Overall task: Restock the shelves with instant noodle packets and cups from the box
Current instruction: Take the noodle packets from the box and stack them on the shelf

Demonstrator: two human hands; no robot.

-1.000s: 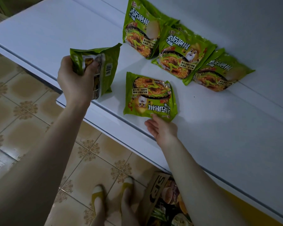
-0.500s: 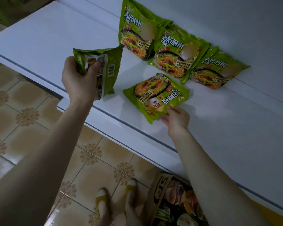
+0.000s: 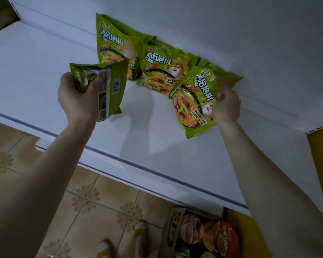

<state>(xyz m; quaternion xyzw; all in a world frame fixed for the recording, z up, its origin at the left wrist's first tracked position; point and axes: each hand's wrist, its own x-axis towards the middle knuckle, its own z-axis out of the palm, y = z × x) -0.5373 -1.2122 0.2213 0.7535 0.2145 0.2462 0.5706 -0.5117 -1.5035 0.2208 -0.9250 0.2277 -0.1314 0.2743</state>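
Box [image 3: 172,228] w/ noodle cups [image 3: 220,237] sits on tiled floor [image 3: 101,202], nr slippered feet [image 3: 140,231]. Above it, white shelf [image 3: 157,155]. L hand [image 3: 78,97] grips barcode-side packet [image 3: 110,86] by one end, over the shelf; can't tell if it touches. R hand [image 3: 227,105] curls round the edge of front-side packet [image 3: 194,103], tilted, lower corner at the shelf. Behind, leaning packets [image 3: 114,47] overlap vs back wall [image 3: 231,25], one partly hidden.

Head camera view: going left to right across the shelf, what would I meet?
left hand → barcode-side packet it grips → tall leaning packet → middle leaning packet → front-facing packet → right hand holding it
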